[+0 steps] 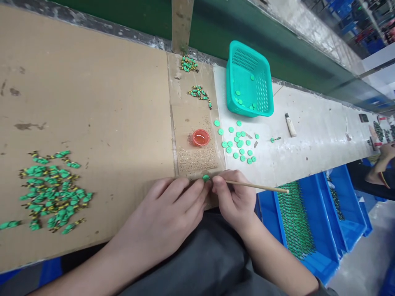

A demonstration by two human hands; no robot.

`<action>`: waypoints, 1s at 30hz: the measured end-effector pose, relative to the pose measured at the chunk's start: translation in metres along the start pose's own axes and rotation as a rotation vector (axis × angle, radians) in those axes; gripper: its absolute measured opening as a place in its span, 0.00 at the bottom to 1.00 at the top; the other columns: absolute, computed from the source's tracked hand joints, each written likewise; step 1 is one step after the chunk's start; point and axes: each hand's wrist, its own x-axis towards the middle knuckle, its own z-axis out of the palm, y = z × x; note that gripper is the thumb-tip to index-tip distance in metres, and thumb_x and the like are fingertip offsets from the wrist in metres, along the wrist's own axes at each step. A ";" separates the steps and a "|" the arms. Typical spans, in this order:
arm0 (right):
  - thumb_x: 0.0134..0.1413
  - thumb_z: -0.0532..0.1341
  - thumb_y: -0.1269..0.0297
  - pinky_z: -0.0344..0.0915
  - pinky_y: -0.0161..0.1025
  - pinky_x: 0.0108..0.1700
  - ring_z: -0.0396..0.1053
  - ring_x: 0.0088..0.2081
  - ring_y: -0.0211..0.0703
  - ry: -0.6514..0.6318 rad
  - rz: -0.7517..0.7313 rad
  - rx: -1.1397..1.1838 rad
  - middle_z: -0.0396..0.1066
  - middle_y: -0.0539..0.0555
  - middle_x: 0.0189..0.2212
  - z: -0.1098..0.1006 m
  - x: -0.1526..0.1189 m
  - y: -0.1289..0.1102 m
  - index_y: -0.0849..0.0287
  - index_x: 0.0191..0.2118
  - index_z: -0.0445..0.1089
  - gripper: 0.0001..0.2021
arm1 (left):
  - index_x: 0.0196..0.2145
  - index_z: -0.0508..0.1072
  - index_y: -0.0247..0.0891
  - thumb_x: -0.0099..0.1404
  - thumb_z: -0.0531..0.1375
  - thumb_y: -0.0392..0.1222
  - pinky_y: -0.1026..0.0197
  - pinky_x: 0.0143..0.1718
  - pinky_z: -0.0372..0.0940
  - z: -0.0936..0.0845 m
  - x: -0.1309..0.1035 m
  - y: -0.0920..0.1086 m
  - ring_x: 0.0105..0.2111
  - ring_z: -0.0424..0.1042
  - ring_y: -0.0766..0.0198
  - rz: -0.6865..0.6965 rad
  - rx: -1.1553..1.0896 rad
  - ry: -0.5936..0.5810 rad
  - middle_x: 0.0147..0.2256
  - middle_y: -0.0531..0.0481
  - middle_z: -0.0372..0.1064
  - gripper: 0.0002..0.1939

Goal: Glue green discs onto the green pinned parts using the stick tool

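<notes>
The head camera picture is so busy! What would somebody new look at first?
Probably the bright teal basket at the table's back edge, right of centre, with green button-like discs scattered in front of it. Next, perhaps, the heap of small green, yellow and black pieces on the cardboard at the left. Then the red cup near the middle, and the thin wooden stick in the right hand below it.

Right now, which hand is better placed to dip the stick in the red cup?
Probably the right hand: it holds the stick, while the left hand is at a green button.
</notes>
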 end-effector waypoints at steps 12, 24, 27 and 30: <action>0.81 0.64 0.64 0.74 0.41 0.36 0.75 0.30 0.41 -0.033 -0.026 -0.069 0.76 0.48 0.30 -0.001 0.001 0.000 0.51 0.41 0.72 0.09 | 0.64 0.79 0.37 0.82 0.54 0.37 0.44 0.49 0.69 0.002 -0.002 -0.001 0.50 0.79 0.46 0.037 0.102 -0.019 0.57 0.44 0.83 0.21; 0.80 0.64 0.66 0.74 0.37 0.35 0.75 0.29 0.37 0.120 0.007 0.061 0.75 0.45 0.29 0.000 0.011 0.001 0.52 0.42 0.72 0.08 | 0.68 0.76 0.30 0.86 0.52 0.39 0.45 0.49 0.66 -0.001 0.004 0.001 0.48 0.76 0.50 0.018 0.126 0.016 0.56 0.45 0.83 0.21; 0.80 0.65 0.64 0.73 0.38 0.36 0.75 0.30 0.37 0.161 -0.023 0.045 0.75 0.45 0.30 0.003 0.033 0.002 0.51 0.45 0.74 0.05 | 0.67 0.77 0.28 0.85 0.55 0.40 0.44 0.49 0.65 -0.001 0.004 0.001 0.47 0.75 0.50 0.027 0.125 0.037 0.55 0.44 0.83 0.21; 0.80 0.65 0.65 0.68 0.36 0.34 0.71 0.28 0.35 0.165 -0.132 -0.011 0.71 0.44 0.29 0.011 0.063 0.004 0.52 0.40 0.72 0.09 | 0.65 0.79 0.30 0.85 0.56 0.40 0.44 0.49 0.65 -0.001 0.004 0.001 0.47 0.75 0.49 0.025 0.129 0.040 0.54 0.42 0.83 0.20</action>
